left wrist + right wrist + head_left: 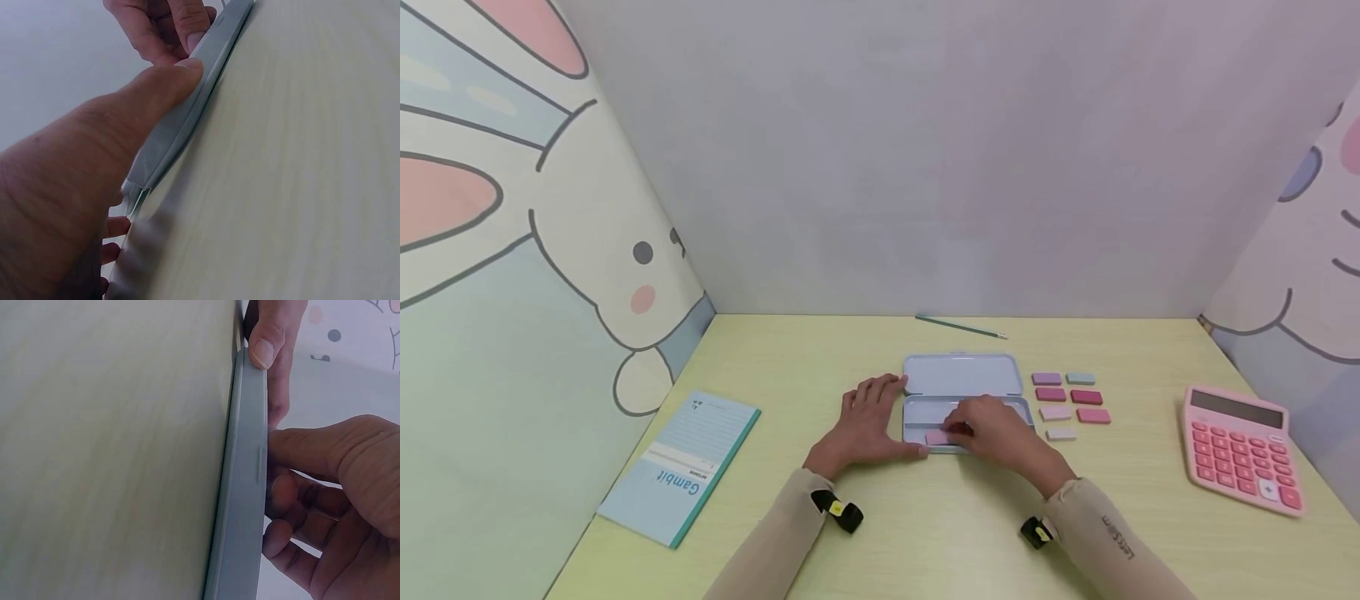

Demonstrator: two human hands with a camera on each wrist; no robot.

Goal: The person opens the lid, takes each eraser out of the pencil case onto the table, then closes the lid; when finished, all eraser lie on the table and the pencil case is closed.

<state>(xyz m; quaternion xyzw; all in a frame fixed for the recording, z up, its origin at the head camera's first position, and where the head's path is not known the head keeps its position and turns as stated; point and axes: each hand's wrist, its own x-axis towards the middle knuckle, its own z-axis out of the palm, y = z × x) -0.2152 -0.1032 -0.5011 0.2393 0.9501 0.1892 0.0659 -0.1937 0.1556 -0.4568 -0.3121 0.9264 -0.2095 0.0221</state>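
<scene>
Fingers (958,427) of the right hand (1000,433) pinch a pink eraser (937,437) inside the tin (962,375), beside loose erasers (1070,404).

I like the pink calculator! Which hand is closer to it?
Right. The right hand is in the open tin case, nearer the calculator; the left hand rests at the case's far side.

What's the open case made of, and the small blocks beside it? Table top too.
Case: looks like thin painted metal, pale blue-grey with a satin sheen and a rolled rim in the wrist views; plastic not ruled out.
Blocks: matte pink, mauve and grey slabs, probably rubber erasers; too small to be sure.
Table: pale yellow wood-grain surface, smooth and even, likely laminate rather than solid wood.
</scene>
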